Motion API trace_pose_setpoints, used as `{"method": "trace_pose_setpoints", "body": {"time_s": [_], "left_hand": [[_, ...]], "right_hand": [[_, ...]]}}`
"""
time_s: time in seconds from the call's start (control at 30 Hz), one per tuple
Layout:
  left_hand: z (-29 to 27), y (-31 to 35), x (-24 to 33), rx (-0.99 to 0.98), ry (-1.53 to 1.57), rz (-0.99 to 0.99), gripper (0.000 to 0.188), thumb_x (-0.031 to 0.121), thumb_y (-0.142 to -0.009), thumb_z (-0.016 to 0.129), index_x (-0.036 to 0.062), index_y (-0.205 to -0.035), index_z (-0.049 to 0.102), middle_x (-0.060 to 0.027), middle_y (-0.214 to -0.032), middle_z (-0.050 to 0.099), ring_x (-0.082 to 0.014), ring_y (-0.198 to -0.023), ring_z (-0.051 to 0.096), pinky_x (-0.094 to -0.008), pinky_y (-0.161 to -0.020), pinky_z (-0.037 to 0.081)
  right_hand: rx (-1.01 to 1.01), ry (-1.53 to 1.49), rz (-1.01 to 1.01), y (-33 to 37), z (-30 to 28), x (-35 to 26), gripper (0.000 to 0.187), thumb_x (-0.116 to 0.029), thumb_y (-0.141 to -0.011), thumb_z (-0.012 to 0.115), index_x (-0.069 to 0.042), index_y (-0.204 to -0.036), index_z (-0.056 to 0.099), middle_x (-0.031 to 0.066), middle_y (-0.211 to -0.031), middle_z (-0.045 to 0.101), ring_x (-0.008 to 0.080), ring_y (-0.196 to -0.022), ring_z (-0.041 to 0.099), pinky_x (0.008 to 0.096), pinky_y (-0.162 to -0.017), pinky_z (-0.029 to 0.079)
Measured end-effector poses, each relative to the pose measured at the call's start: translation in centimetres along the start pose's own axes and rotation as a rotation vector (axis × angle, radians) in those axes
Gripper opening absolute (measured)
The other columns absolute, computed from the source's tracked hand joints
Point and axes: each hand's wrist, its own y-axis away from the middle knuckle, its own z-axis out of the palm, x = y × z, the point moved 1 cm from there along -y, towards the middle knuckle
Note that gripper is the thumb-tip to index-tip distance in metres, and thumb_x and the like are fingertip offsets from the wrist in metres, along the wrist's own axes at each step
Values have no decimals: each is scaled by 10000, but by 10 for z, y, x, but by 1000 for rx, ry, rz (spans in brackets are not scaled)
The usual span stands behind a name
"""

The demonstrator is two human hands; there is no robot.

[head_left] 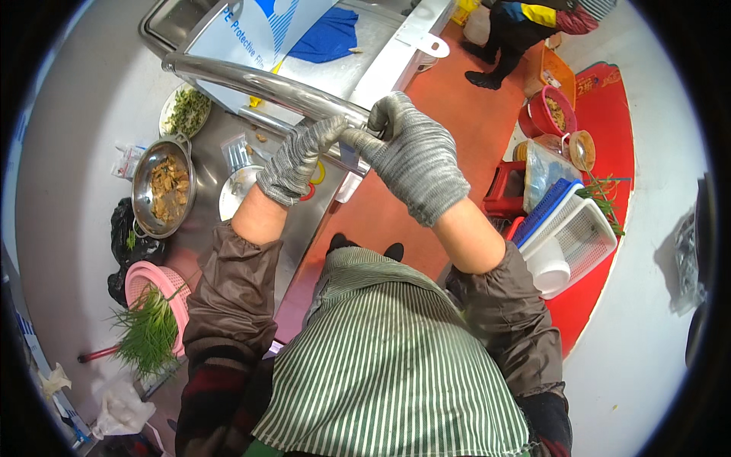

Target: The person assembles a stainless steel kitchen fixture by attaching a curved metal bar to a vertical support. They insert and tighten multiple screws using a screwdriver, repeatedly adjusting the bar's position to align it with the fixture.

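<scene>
Steel handle bar (259, 82) — shiny, curved, gloved hands gripping

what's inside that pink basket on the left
A bunch of thin green chives lies in the pink basket, spilling over its lower rim. The greens and the left sleeve cover part of the basket, so anything beneath is hidden.

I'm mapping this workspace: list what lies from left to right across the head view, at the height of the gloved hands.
Metal bowl of cooked food → left hand → right hand → clear plastic bag → red mat. Both hands wear grey knit gloves, and their fingertips meet at the shiny metal bar.
</scene>
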Motion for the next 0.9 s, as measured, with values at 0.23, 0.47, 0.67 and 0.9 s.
{"method": "trace_pose_setpoints", "body": {"time_s": [0.23, 0.47, 0.67, 0.9], "left_hand": [[11, -5, 30, 4, 101, -133, 352, 389, -903, 573, 63, -1027, 622, -16, -1005, 617, -134, -962, 562, -320, -923, 403], [28, -3, 39, -37, 258, -106, 422, 376, -827, 687, 32, -1049, 582, -31, -913, 599, -97, -777, 595, -218, -629, 530], [35, -1, 45, 20, 181, -132, 374, 395, -883, 613, 53, -1035, 615, -14, -931, 623, -88, -838, 581, -243, -725, 478], [33, -8, 35, 41, 172, -61, 349, 374, -867, 640, 48, -988, 622, -6, -861, 614, -79, -754, 557, -236, -670, 470]], "right_hand": [[23, 102, 103, 3, -5, -15, 477, -535, -804, 615, -79, -944, 591, 102, -798, 671, 251, -771, 664, 365, -697, 512], [257, -44, 102, 19, 11, -12, 419, -450, -782, 701, -65, -862, 558, 20, -632, 531, 133, -580, 544, 286, -553, 454], [343, -1174, 641, 69, 55, 2, 333, -260, -829, 671, -22, -1017, 533, -22, -696, 474, 79, -567, 444, 226, -527, 405], [241, -1574, 670, 105, 81, 0, 401, 38, -852, 475, 74, -1245, 399, 157, -1033, 556, 171, -794, 559, 272, -691, 492]]}}
